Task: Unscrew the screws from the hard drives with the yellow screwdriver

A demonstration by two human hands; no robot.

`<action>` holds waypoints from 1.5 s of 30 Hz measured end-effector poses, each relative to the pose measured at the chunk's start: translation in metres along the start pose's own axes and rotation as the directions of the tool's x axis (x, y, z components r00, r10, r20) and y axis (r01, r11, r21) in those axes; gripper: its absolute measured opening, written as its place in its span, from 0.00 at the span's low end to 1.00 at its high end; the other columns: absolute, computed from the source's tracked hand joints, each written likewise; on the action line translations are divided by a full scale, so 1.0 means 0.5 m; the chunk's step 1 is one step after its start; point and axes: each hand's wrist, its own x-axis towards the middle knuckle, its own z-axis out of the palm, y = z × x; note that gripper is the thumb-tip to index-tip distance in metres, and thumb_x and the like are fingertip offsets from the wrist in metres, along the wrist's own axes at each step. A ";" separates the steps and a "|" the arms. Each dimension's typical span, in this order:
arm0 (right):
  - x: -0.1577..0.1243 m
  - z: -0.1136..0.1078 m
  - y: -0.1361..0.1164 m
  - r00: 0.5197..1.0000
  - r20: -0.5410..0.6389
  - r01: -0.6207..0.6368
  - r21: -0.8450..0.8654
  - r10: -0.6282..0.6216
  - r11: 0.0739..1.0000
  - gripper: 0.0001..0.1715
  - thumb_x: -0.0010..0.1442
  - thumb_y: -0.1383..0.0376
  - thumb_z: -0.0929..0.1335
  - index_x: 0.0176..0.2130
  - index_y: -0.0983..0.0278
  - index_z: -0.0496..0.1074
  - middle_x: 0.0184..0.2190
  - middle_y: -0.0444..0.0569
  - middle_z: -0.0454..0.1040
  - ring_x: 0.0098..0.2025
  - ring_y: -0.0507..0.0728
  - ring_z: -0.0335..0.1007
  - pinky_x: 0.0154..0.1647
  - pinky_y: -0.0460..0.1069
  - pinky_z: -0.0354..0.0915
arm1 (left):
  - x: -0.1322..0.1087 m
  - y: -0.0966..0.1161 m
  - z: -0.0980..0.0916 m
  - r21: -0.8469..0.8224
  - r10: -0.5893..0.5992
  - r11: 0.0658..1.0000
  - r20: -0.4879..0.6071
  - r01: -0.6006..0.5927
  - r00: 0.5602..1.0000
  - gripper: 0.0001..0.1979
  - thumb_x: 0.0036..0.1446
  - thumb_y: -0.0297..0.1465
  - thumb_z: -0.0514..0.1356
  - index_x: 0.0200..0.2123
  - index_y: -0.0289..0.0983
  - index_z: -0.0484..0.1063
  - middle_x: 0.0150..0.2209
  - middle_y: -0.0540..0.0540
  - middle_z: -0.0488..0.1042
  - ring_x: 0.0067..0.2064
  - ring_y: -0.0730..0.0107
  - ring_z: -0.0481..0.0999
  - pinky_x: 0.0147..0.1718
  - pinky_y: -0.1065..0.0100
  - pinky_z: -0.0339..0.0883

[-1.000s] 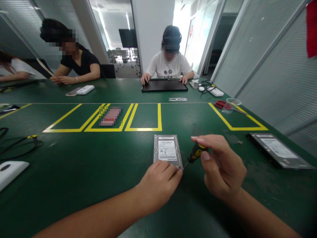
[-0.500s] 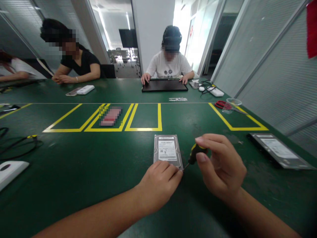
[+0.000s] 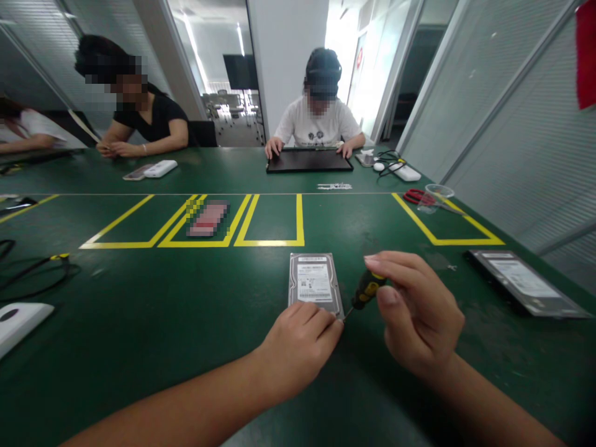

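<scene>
Drive, flat on the green surface, held down at the near end by the curled fingers of the left hand, with the thumb hidden. Probably dense for its size, stiff, smooth and easily harmed by knocks; best taken by the long side edges, clear of the label. Looks grey and rectangular, white-labelled on top, with curving borders. In the half-curled right hand, pinched between thumb and fingertips: a black-and-yellow screwdriver, slanting to the near right corner.
</scene>
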 end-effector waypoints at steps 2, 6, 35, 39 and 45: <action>0.000 -0.001 -0.002 1.000 0.018 0.005 0.009 -0.005 1.000 0.21 0.61 0.75 0.65 0.53 0.66 0.75 0.46 0.55 0.76 0.48 0.59 0.73 0.44 0.56 0.69 | 0.000 0.000 0.000 0.001 -0.002 1.000 0.006 0.002 1.000 0.10 0.68 0.27 0.56 0.49 0.34 0.74 0.38 0.45 0.76 0.37 0.60 0.73 0.34 0.58 0.72; -0.001 0.003 0.004 1.000 -0.012 -0.003 -0.010 0.003 1.000 0.22 0.56 0.76 0.71 0.50 0.65 0.75 0.42 0.51 0.74 0.42 0.55 0.71 0.39 0.52 0.68 | 0.001 0.001 -0.002 0.006 0.000 1.000 0.001 0.000 1.000 0.10 0.67 0.27 0.56 0.48 0.34 0.74 0.38 0.45 0.76 0.37 0.60 0.73 0.35 0.58 0.73; -0.007 0.004 0.008 0.994 -0.076 -0.070 0.046 0.073 0.997 0.20 0.53 0.75 0.74 0.45 0.63 0.73 0.37 0.47 0.71 0.39 0.55 0.69 0.36 0.52 0.65 | 0.000 0.000 -0.003 0.004 0.006 1.000 0.003 -0.006 1.000 0.10 0.68 0.27 0.55 0.49 0.34 0.74 0.38 0.44 0.76 0.37 0.60 0.73 0.35 0.58 0.73; -0.009 0.003 0.008 0.995 -0.045 -0.086 0.113 0.092 0.990 0.18 0.59 0.75 0.68 0.48 0.63 0.72 0.43 0.52 0.75 0.46 0.60 0.72 0.43 0.57 0.67 | 0.000 0.001 -0.002 -0.003 0.001 1.000 0.002 -0.001 1.000 0.10 0.68 0.27 0.55 0.48 0.34 0.74 0.37 0.44 0.76 0.37 0.61 0.73 0.35 0.59 0.73; -0.013 0.003 0.008 0.993 -0.017 -0.111 0.130 0.114 0.985 0.21 0.57 0.77 0.70 0.49 0.63 0.72 0.43 0.51 0.75 0.45 0.60 0.73 0.42 0.57 0.67 | 0.002 0.000 -0.003 0.002 0.000 1.000 0.000 0.000 1.000 0.11 0.68 0.27 0.55 0.49 0.34 0.74 0.38 0.44 0.76 0.37 0.61 0.73 0.35 0.58 0.73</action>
